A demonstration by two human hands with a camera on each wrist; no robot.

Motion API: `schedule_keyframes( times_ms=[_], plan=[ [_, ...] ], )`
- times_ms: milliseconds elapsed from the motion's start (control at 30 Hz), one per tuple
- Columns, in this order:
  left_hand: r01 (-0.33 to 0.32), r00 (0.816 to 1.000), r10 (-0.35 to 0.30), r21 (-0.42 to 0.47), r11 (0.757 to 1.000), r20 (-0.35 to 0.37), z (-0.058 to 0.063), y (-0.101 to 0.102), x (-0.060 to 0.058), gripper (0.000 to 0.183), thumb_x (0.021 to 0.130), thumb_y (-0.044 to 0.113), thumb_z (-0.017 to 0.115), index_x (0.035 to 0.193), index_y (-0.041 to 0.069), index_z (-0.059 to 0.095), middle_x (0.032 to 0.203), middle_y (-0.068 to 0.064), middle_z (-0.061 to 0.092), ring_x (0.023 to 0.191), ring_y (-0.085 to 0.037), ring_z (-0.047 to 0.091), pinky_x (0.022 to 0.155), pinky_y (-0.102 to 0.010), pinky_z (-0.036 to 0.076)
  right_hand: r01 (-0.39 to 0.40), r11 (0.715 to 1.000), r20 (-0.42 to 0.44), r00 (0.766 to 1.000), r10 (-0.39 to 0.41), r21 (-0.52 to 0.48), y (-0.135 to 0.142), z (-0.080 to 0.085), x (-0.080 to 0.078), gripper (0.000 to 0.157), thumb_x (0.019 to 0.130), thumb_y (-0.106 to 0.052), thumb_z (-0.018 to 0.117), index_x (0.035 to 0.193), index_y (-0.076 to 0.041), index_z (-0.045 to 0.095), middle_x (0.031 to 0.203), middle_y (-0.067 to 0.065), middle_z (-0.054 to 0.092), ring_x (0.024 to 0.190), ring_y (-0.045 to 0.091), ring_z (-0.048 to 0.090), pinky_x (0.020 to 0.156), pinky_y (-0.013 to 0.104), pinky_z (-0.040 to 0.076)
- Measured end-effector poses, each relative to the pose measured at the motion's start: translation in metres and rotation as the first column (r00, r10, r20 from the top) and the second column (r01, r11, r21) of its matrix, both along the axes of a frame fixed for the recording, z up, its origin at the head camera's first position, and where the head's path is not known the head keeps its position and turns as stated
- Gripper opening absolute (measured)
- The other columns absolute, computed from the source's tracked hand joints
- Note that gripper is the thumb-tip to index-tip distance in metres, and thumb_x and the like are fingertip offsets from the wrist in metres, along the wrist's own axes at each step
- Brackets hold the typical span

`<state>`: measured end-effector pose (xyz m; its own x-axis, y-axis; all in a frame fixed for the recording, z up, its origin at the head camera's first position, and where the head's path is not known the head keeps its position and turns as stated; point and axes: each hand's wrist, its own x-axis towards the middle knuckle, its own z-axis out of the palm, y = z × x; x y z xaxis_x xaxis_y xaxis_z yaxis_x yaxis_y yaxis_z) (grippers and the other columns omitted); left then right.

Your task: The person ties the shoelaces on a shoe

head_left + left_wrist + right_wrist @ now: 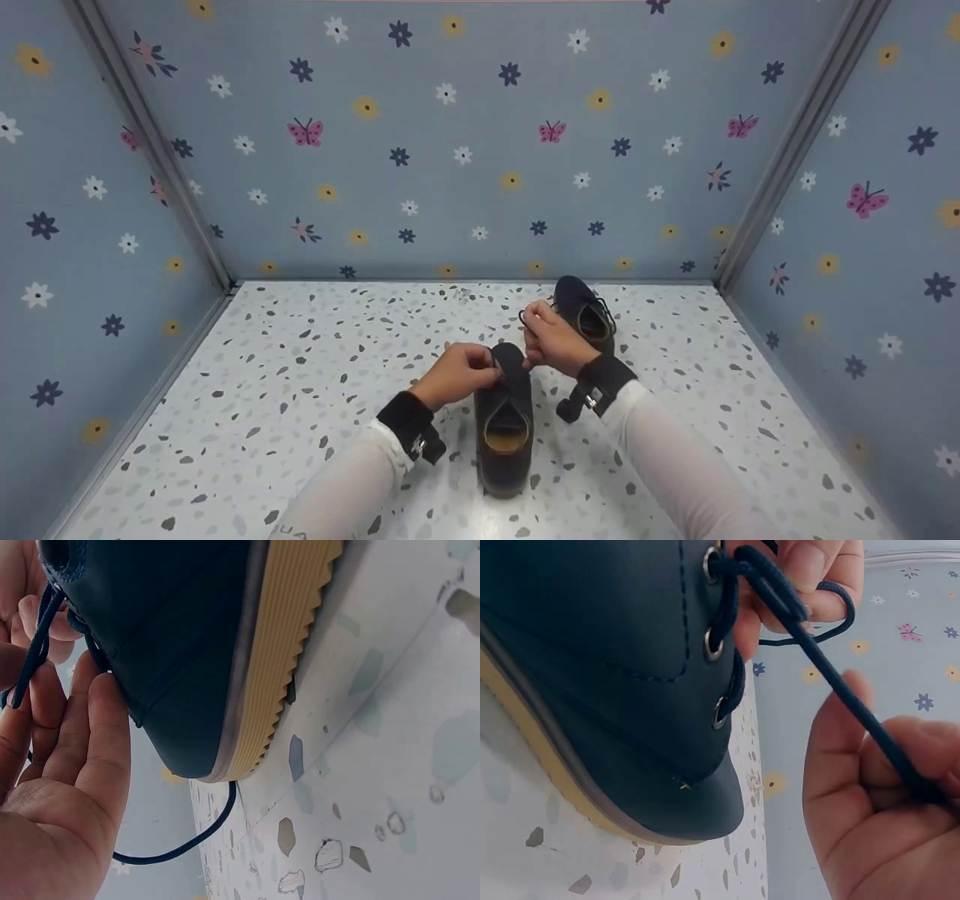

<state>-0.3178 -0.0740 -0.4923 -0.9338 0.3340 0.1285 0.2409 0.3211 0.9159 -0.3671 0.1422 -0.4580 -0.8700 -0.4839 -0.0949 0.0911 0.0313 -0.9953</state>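
A dark navy lace-up shoe (pixel 504 476) with a ribbed tan sole (pixel 277 637) stands on the speckled surface, toe pointing away. At its eyelets my left hand (pixel 459 373) pinches the dark blue shoelace, which forms a small loop there in the right wrist view. My right hand (pixel 559 341) is to the right of the toe, its fingers curled round a length of shoelace (pixel 847 699) that runs straight from the loop. Another stretch of lace (pixel 176 856) hangs in a curve past the toe. Metal eyelets (pixel 714 643) line the shoe's opening.
A matching shoe (pixel 574 294) stands farther back on the right, just beyond my right hand. Flowered blue panels (pixel 480 150) enclose the speckled white surface (pixel 315 360) at the back and both sides. Grey metal strips (pixel 795 142) run along the corners.
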Motion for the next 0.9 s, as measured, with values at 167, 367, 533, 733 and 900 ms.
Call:
schedule_keyframes(
  times_ms=[167, 367, 533, 733, 900],
  plan=[
    [0.01, 1.0, -0.01, -0.001, 1.0, 0.004, 0.0006, -0.0015, 0.0004, 0.012, 0.089, 0.012, 0.073, 0.082, 0.003, 0.071, 0.072, 0.009, 0.062, 0.068, -0.007, 0.054, 0.065, -0.024, 0.046, 0.001, 1.0, 0.0, 1.0, -0.001, 0.003, 0.0001, 0.0004, 0.0002, 0.021, 0.116, -0.031, 0.033, 0.099, -0.018, 0.034, 0.063, -0.004, 0.027, 0.048, 0.011, 0.026, 0.056, 0.03, 0.045],
    [0.022, 1.0, -0.022, 0.006, 1.0, 0.011, -0.0005, -0.0019, 0.0007, 0.011, 0.09, 0.012, 0.071, 0.08, 0.008, 0.07, 0.073, 0.011, 0.063, 0.069, -0.006, 0.055, 0.065, -0.022, 0.048, -0.005, 0.999, 0.007, 1.0, 0.004, 0.031, 0.0009, 0.0007, 0.0009, 0.023, 0.116, -0.029, 0.033, 0.101, -0.013, 0.039, 0.063, -0.005, 0.029, 0.048, 0.01, 0.027, 0.055, 0.029, 0.042],
    [0.022, 1.0, -0.022, 0.007, 1.0, 0.003, -0.0008, -0.0015, 0.0007, 0.011, 0.09, 0.011, 0.071, 0.08, 0.007, 0.07, 0.072, 0.011, 0.064, 0.068, -0.006, 0.055, 0.064, -0.021, 0.048, -0.018, 0.999, 0.029, 0.999, 0.017, 0.037, 0.0023, 0.0045, 0.0031, 0.025, 0.113, -0.022, 0.034, 0.103, -0.007, 0.05, 0.06, -0.007, 0.03, 0.048, 0.008, 0.029, 0.057, 0.029, 0.045],
    [0.019, 1.0, -0.019, 0.018, 1.0, 0.002, -0.0013, -0.0012, -0.0001, 0.01, 0.089, 0.009, 0.071, 0.082, 0.002, 0.071, 0.073, 0.009, 0.065, 0.069, -0.006, 0.056, 0.065, -0.022, 0.048, -0.051, 0.998, 0.003, 0.999, 0.051, 0.042, 0.005, 0.0069, 0.0056, 0.03, 0.108, -0.013, 0.029, 0.108, 0.001, 0.055, 0.056, -0.009, 0.031, 0.048, 0.008, 0.031, 0.058, 0.028, 0.047],
    [0.008, 1.0, -0.009, 0.026, 1.0, 0.008, -0.0005, -0.0003, 0.0012, 0.009, 0.088, 0.008, 0.072, 0.085, -0.001, 0.073, 0.075, 0.007, 0.066, 0.07, -0.007, 0.057, 0.066, -0.023, 0.048, -0.087, 0.993, -0.038, 0.995, 0.091, 0.08, 0.0079, 0.0043, 0.0046, 0.03, 0.104, -0.006, 0.031, 0.113, 0.007, 0.056, 0.054, -0.009, 0.031, 0.048, 0.008, 0.03, 0.061, 0.028, 0.05]
  ],
)
